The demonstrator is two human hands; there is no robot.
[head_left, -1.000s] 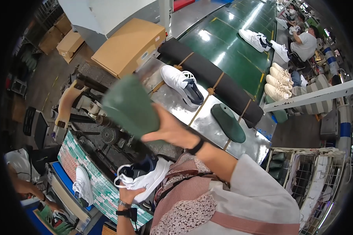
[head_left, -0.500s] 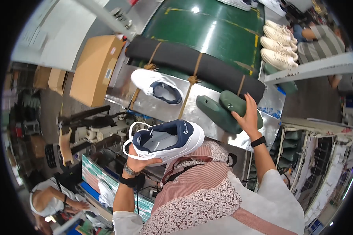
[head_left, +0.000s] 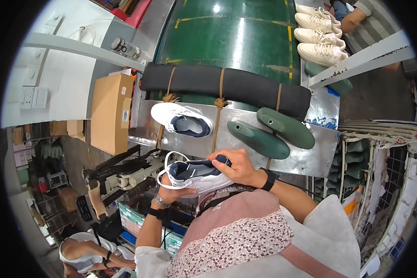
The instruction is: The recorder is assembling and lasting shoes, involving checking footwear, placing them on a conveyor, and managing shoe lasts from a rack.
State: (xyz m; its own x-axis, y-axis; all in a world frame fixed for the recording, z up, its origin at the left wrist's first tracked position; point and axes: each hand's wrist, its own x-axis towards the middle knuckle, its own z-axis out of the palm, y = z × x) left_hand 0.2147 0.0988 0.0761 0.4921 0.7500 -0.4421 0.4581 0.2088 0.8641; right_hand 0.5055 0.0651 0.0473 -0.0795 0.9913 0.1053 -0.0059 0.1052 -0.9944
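Observation:
Close to my body is a white sneaker (head_left: 204,181) with a navy lining and a loose white lace loop. My left hand (head_left: 173,191) is closed around its toe end from below. At the heel, my right hand (head_left: 236,166) pinches the navy collar between thumb and fingers. A matching white sneaker (head_left: 169,111) lies on the metal plate (head_left: 197,144) beyond, its opening toward me. To its right, two dark green shoe lasts (head_left: 258,140) rest side by side on the same plate, apart from my hands.
A black padded roll (head_left: 190,82) tied with cord lies across the near end of the green conveyor belt (head_left: 259,41). Cream sneakers (head_left: 320,54) line the belt's right side beside a white metal bar (head_left: 363,58). A cardboard box (head_left: 110,113) stands left. Other people work nearby.
My right hand has let go of the green shoe last, leaving it on the plate, and has come left onto the held sneaker's heel. The left hand still holds the sneaker.

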